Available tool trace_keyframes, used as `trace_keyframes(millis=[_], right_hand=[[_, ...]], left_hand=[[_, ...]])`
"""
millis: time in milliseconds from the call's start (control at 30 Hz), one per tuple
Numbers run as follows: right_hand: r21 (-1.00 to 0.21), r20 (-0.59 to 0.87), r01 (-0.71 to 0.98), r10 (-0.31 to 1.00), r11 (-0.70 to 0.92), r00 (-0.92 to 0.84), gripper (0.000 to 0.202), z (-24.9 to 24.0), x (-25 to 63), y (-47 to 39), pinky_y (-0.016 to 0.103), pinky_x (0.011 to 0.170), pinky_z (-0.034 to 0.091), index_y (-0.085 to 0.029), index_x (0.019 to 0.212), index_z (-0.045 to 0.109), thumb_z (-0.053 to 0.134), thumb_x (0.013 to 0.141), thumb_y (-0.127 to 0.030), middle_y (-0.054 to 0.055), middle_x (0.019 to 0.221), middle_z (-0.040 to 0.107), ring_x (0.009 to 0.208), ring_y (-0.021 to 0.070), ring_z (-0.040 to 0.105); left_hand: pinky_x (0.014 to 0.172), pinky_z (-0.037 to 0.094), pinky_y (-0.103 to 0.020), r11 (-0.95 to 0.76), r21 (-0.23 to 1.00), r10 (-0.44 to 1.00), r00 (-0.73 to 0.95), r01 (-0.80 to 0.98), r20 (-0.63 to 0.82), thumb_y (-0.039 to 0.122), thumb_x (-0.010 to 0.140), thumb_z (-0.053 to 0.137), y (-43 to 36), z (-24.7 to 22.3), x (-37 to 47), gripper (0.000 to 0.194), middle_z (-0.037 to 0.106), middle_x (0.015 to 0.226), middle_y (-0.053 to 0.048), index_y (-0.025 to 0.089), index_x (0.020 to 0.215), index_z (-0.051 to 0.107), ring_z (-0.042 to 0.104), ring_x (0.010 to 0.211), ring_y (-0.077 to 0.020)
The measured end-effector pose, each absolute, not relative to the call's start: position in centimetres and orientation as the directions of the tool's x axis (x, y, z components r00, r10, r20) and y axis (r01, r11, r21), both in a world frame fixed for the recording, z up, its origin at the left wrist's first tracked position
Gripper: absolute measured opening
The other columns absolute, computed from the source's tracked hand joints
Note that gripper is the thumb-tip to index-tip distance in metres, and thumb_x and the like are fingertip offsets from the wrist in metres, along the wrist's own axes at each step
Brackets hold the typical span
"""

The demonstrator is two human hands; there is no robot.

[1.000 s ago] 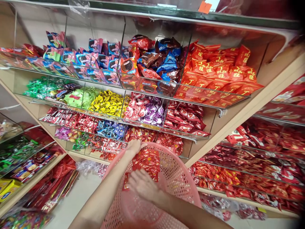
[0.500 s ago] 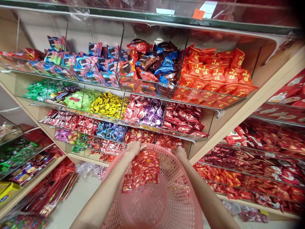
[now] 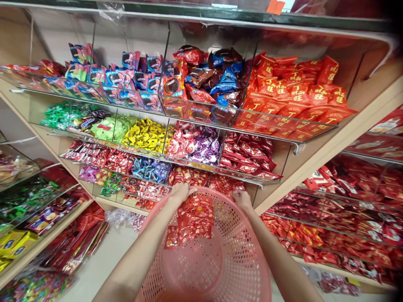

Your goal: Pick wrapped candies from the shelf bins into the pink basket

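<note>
A large pink perforated plastic basket (image 3: 217, 279) is tilted against the lowest shelf, its opening facing me. My left hand (image 3: 181, 193) is closed over the far rim, left of centre. Further right on the same rim, my right hand (image 3: 242, 199) is closed too, its fingertips partly hidden. Inside the basket, a cluster of small red packets with round spots (image 3: 195, 220) lies against the far wall. Directly beyond the rim, similar red packets (image 3: 226, 183) fill the bottom shelf compartment.
Clear-fronted shelves (image 3: 151, 157) hold wrapped sweets in divided compartments. Large orange-red packets (image 3: 292, 92) sit at upper right. A wooden upright (image 3: 324, 155) separates another rack of red packets (image 3: 349, 222). Yellow boxes (image 3: 18, 243) and bags stand at lower left.
The view has shifted slightly, so the shelves appear a little further right. Both hands keep their places on the basket rim. A reddish blur now shows at the bottom edge.
</note>
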State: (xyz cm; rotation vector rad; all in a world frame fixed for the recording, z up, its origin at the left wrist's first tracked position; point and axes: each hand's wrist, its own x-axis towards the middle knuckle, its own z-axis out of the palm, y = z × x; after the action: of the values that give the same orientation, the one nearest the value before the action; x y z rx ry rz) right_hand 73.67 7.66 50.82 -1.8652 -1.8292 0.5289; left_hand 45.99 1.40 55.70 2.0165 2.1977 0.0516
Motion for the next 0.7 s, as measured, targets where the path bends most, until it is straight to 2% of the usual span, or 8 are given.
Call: trace_keyframes(millis=[100,200,267,333,400,467,567,700], right_hand=[[-0.524,0.154,0.847,0.988,0.093,-0.014,0.018,53.7,73.8,5.7,0.023,0.058,0.034,-0.018,0.068,0.056,0.044,0.078,-0.027,0.005,0.07,0.059,0.064,0.0143,0.051],[-0.432,0.377,0.85,0.917,0.3,-0.132,0.022,57.0,73.1,2.8,0.026,0.064,0.035,-0.018,0.078,0.057,0.04,0.082,-0.031,0.007,0.083,0.059,0.073,0.017,0.052],[-0.498,0.438,0.765,0.88,0.409,-0.185,0.024,58.6,71.8,0.5,0.027,0.066,0.037,-0.018,0.08,0.057,0.041,0.084,-0.035,0.006,0.079,0.059,0.072,0.017,0.053],[-0.667,0.391,0.619,0.902,0.414,-0.182,0.025,59.2,69.8,-2.0,0.027,0.062,0.039,-0.019,0.08,0.058,0.045,0.082,-0.04,0.005,0.075,0.059,0.065,0.0158,0.052],[-0.858,0.216,0.415,0.945,0.304,-0.248,0.026,58.6,67.3,-4.6,0.026,0.056,0.04,-0.019,0.074,0.055,0.049,0.079,-0.044,0.003,0.066,0.058,0.057,0.0145,0.052],[-0.972,-0.072,0.232,0.915,0.024,-0.398,0.029,57.2,64.8,-7.1,0.026,0.053,0.042,-0.02,0.066,0.049,0.056,0.073,-0.048,-0.001,0.055,0.055,0.052,0.0138,0.054],[-0.87,-0.46,0.102,0.719,-0.483,-0.52,0.035,54.4,61.7,-10.4,0.028,0.054,0.045,-0.02,0.067,0.043,0.067,0.059,-0.044,-0.005,0.05,0.053,0.048,0.0144,0.058],[-0.714,-0.588,0.025,0.581,-0.699,-0.563,0.032,51.5,59.1,-13.2,0.03,0.066,0.048,-0.018,0.07,0.043,0.069,0.055,-0.031,-0.002,0.06,0.059,0.061,0.0165,0.065]], left_hand=[[0.079,0.045,-0.035,0.094,0.138,0.992,-0.081,0.986,-0.098,0.07,0.078,0.018,1.4,55.7,46.0,0.073,0.067,0.095,-0.015,0.015,0.095,0.064,0.061,0.095,-0.0282],[0.081,0.045,-0.034,0.103,0.139,0.991,-0.09,0.985,-0.101,0.069,0.079,0.018,1.4,55.7,46.0,0.072,0.067,0.096,-0.015,0.016,0.096,0.064,0.061,0.096,-0.0271],[0.081,0.045,-0.034,0.106,0.138,0.99,-0.092,0.985,-0.103,0.069,0.079,0.018,1.5,55.6,46.0,0.072,0.067,0.097,-0.015,0.016,0.095,0.064,0.061,0.096,-0.0272],[0.08,0.045,-0.035,0.102,0.139,0.991,-0.088,0.985,-0.103,0.069,0.078,0.017,1.5,55.6,46.0,0.073,0.067,0.096,-0.015,0.016,0.094,0.064,0.061,0.095,-0.028],[0.079,0.046,-0.036,0.096,0.138,0.991,-0.082,0.986,-0.101,0.07,0.078,0.017,1.6,55.5,46.0,0.074,0.067,0.096,-0.015,0.015,0.095,0.064,0.061,0.095,-0.0286],[0.08,0.045,-0.036,0.094,0.136,0.992,-0.081,0.986,-0.099,0.07,0.078,0.017,1.6,55.4,46.0,0.074,0.067,0.095,-0.015,0.015,0.095,0.064,0.061,0.096,-0.0283],[0.082,0.044,-0.035,0.102,0.132,0.991,-0.089,0.986,-0.103,0.069,0.078,0.018,1.6,55.3,46.0,0.072,0.067,0.096,-0.016,0.016,0.096,0.063,0.06,0.097,-0.0269],[0.082,0.044,-0.034,0.106,0.133,0.99,-0.091,0.985,-0.111,0.068,0.079,0.019,1.6,55.4,46.0,0.071,0.067,0.096,-0.016,0.016,0.096,0.063,0.061,0.097,-0.0266]])
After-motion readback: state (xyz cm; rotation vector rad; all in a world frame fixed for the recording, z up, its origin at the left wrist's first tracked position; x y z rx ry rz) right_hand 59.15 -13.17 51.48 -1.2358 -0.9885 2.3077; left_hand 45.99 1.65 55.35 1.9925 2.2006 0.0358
